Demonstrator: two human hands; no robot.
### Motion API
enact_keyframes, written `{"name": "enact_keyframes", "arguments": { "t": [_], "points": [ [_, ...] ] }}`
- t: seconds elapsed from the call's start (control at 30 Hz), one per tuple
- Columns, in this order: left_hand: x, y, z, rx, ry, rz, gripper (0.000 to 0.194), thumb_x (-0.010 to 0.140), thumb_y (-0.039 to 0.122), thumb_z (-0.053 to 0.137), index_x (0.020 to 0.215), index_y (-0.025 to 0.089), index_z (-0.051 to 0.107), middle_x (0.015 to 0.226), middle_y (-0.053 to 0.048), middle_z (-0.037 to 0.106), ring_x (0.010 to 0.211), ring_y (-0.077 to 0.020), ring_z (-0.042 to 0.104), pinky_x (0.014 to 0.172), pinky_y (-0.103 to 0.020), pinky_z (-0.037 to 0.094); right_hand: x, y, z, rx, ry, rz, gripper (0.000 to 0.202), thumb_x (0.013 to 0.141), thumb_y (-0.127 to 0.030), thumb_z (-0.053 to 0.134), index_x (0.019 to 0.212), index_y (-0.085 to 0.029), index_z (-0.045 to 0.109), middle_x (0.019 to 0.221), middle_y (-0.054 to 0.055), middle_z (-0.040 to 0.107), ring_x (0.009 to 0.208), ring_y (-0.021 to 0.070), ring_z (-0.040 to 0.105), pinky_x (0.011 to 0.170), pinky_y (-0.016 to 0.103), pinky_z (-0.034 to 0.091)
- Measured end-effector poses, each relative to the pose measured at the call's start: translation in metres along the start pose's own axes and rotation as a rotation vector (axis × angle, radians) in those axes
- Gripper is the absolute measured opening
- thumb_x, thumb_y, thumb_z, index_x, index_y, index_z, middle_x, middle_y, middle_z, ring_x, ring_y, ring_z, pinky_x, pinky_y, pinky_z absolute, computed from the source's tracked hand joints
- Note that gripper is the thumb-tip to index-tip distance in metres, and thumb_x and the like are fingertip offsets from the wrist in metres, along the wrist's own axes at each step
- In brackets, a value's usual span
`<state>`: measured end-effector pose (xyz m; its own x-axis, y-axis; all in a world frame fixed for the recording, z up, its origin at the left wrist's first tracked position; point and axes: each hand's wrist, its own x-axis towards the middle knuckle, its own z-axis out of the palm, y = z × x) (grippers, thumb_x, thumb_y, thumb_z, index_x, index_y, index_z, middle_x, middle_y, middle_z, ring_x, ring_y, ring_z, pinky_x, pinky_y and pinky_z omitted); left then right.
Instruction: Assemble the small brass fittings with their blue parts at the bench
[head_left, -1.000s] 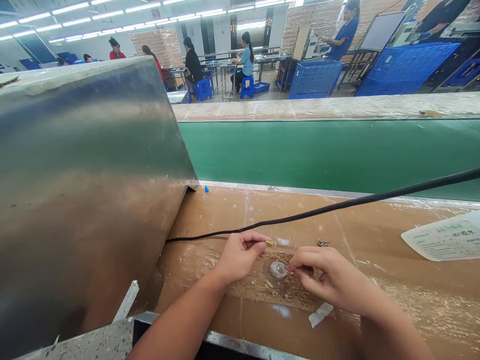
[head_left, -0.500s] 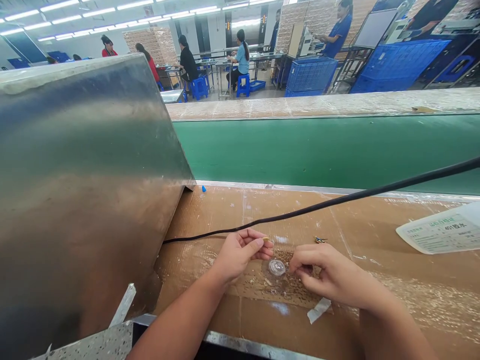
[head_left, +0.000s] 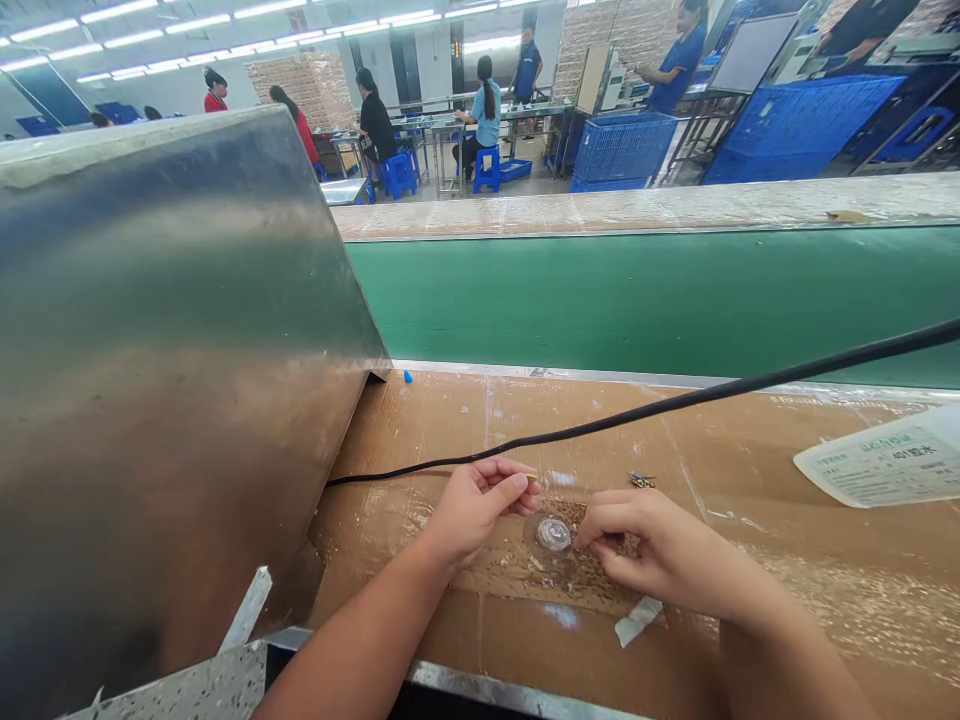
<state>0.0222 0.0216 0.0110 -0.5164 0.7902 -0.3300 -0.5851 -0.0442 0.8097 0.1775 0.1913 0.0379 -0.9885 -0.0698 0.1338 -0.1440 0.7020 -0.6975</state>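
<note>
Around the clear disc (head_left: 553, 535), the left hand (head_left: 484, 505) blocks 10 o'clock and the right hand (head_left: 649, 548) blocks 3. Open bench (head_left: 540, 645) lets a hand in at 6, between the forearms (head_left: 360, 635). At 12, a narrow gap runs to a black cable (head_left: 637, 411) crossing beyond. A metal box (head_left: 195, 380) walls off the far left.
</note>
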Motion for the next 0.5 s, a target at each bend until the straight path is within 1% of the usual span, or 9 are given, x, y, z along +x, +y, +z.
{"name": "enact_keyframes", "arguments": {
  "t": [0.13,0.27,0.4,0.47,0.5],
  "points": [
    [0.001,0.0,0.0,-0.036,-0.004,-0.029,0.058,0.052,0.053,0.098,0.083,0.011,0.074,0.075,-0.008,0.076,0.06,-0.0116,0.068,0.06,-0.022,0.054,0.0,0.002,0.002,0.005,0.014,-0.024,0.027,0.082,-0.009,0.047,0.084,-0.022,0.07,0.071,-0.002,0.065,0.063,0.0106,0.056,0.059,0.02,0.04],
    [0.0,0.002,-0.001,-0.036,-0.01,-0.031,0.057,0.052,0.051,0.099,0.082,0.01,0.074,0.074,-0.008,0.076,0.061,-0.0121,0.069,0.061,-0.023,0.054,-0.002,0.003,0.003,0.005,-0.017,0.015,0.027,0.079,-0.008,0.047,0.083,-0.021,0.07,0.071,-0.001,0.065,0.063,0.0114,0.057,0.058,0.021,0.04],
    [-0.001,0.002,0.0,-0.028,-0.013,-0.017,0.053,0.052,0.049,0.099,0.082,0.011,0.077,0.075,-0.008,0.076,0.063,-0.0114,0.068,0.062,-0.022,0.053,-0.004,0.0,-0.002,-0.015,-0.053,0.052,0.026,0.077,-0.008,0.048,0.079,-0.022,0.069,0.068,-0.001,0.063,0.062,0.0132,0.057,0.057,0.022,0.042],
    [-0.002,0.002,0.0,-0.035,-0.007,-0.015,0.052,0.052,0.047,0.1,0.082,0.012,0.078,0.075,-0.007,0.076,0.063,-0.0106,0.067,0.063,-0.022,0.053,-0.004,-0.002,-0.006,-0.021,-0.021,0.052,0.024,0.081,-0.01,0.049,0.08,-0.022,0.069,0.067,-0.001,0.063,0.06,0.0136,0.058,0.056,0.023,0.044],
    [-0.002,0.001,0.001,-0.044,-0.001,-0.02,0.051,0.051,0.047,0.1,0.082,0.012,0.079,0.074,-0.007,0.076,0.063,-0.0103,0.067,0.063,-0.022,0.052,-0.004,-0.004,-0.008,-0.016,0.027,0.047,0.022,0.084,-0.012,0.05,0.081,-0.023,0.07,0.068,-0.001,0.064,0.06,0.0138,0.059,0.056,0.023,0.045]
  ]
}}
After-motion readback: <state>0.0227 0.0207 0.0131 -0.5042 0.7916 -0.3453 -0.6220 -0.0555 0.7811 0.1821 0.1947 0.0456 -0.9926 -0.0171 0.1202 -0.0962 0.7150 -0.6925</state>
